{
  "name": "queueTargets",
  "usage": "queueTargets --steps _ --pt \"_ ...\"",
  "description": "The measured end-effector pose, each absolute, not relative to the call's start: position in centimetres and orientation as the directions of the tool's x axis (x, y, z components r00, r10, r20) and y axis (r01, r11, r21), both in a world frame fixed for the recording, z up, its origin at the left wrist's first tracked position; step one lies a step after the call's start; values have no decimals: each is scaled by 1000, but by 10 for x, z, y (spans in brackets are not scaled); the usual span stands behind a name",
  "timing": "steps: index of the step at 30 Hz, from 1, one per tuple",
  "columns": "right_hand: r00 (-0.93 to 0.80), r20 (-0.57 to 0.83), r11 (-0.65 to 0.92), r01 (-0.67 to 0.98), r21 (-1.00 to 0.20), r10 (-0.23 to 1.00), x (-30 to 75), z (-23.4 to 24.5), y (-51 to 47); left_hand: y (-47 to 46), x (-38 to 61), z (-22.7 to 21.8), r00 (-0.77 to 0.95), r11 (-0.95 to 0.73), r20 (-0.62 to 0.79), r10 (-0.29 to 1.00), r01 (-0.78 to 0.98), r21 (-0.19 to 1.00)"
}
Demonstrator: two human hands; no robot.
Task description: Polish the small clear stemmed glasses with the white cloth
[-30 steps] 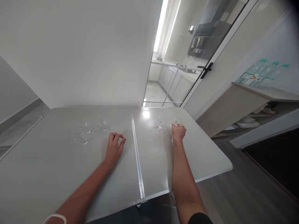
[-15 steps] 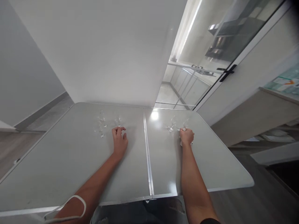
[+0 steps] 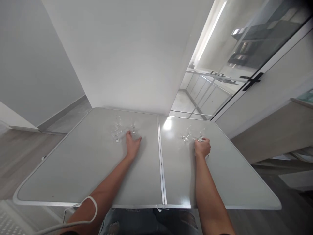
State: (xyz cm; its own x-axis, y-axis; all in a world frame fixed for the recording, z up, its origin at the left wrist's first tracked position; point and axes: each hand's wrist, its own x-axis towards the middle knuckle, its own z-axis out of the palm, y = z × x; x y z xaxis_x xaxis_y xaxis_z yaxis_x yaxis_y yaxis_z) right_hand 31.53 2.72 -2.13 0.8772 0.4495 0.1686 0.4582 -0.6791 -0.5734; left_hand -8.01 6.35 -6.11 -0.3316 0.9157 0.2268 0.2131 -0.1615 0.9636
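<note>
My left hand (image 3: 132,144) is on the left half of the table, thumb spread from the fingers, holding nothing. Just beyond its fingertips stands a small clear stemmed glass (image 3: 133,127). More clear glasses are grouped to its left, among them a far one (image 3: 118,122) and a near one (image 3: 117,137). My right hand (image 3: 202,147) is closed on the right half, apparently around a clear glass, mostly hidden; only a bit of its edge shows beneath the hand. Beyond the knuckles is another stemmed glass (image 3: 202,132), its foot partly covered. To the left one more stemmed glass (image 3: 186,137) stands upright.
The pale table (image 3: 93,173) has a metal seam (image 3: 160,156) down its middle and a metal rim. A white wall (image 3: 129,58) rises behind it. At the right is a glass door with a black handle (image 3: 254,81). A white cable loop (image 3: 94,209) hangs by my left forearm.
My left hand has opened, its thumb swinging out from the fingers. My right hand stays closed in about the same place. The whole view has shifted slightly.
</note>
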Motion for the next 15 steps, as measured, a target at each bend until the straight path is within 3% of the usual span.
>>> queueTargets --steps 6,15 --pt "880 160 -701 457 -548 448 314 -22 28 94 -82 -64 -334 -129 202 921 229 965" --pt "847 110 -686 491 -537 521 313 -14 20 115 -61 -42 -419 -227 326 847 270 936"
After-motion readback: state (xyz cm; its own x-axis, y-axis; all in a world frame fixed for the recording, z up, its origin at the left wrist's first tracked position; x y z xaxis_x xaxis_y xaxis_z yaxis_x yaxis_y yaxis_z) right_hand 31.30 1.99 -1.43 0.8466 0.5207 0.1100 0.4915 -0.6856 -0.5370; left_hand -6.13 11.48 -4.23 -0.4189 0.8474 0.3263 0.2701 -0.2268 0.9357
